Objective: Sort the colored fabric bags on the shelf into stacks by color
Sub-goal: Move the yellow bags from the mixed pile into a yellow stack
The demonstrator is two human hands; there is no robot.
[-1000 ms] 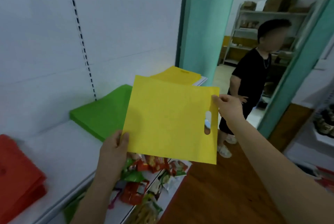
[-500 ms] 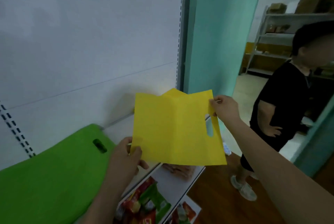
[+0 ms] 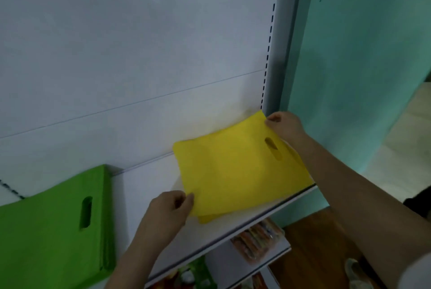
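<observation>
Head view: I see both hands at opposite corners of a yellow bag (image 3: 235, 172) over the white shelf (image 3: 149, 186)
Bag position: it lies almost flat at the right end of the shelf, on top of another yellow bag (image 3: 206, 218) whose corner peeks out beneath at the near edge
Left hand (image 3: 169, 209): my grip here is a pinch on the near left corner, thumb on top
Right hand (image 3: 285, 125): fingers curled on the far right corner, close to the slotted upright (image 3: 268, 55); I read it as a narrow pinch on the edge
Green stack (image 3: 51, 230): well apart to the left, handle slot up
Handling, my judgement: thin non-woven fabric, very light, limp, so it sags and folds if held at one point
Where to hold: two opposite corners, as now, keep it spread; the cut-out handle (image 3: 272, 148) would work for one hand
Slip: matte cloth, it may slide on the bag under it, so I would square the edges before letting go
</observation>
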